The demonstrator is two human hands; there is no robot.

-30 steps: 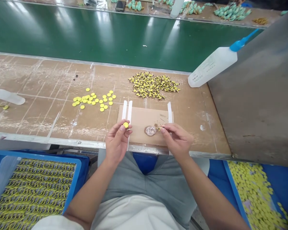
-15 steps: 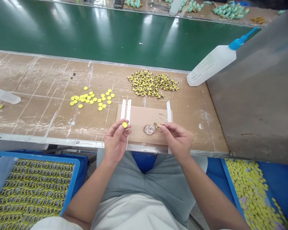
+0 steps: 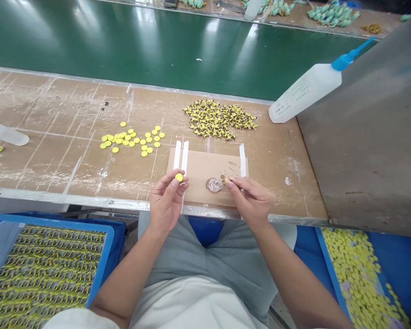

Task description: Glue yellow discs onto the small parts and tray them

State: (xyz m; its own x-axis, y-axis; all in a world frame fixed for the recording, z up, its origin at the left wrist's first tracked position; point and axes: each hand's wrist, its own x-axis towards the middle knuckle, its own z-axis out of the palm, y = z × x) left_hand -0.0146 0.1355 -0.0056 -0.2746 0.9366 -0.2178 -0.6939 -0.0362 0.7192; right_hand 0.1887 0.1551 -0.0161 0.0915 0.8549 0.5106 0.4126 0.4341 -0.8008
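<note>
My left hand (image 3: 167,197) pinches a yellow disc (image 3: 179,177) between thumb and fingers, above the strips of white tape (image 3: 185,155). In my right hand (image 3: 251,196) the closed fingertips hold a small yellow and dark piece (image 3: 223,181), mostly covered by the fingers. That piece is at the right edge of a small round clear blob or dish (image 3: 213,185); whether it touches cannot be made out. The blob sits on a cardboard sheet (image 3: 202,164) taped to the bench. Loose yellow discs (image 3: 126,142) lie left of the sheet, and a heap of yellow and dark small pieces (image 3: 219,119) lies behind it.
A white bottle with a blue nozzle (image 3: 308,91) leans by a metal panel (image 3: 366,137) on the right. Blue trays with yellow parts stand low at left (image 3: 99,274) and right (image 3: 332,278). A green belt (image 3: 140,50) runs behind the bench.
My right hand has moved slightly left, bringing the small yellow and dark piece to the edge of the clear blob. My left hand keeps the disc in nearly the same place.
</note>
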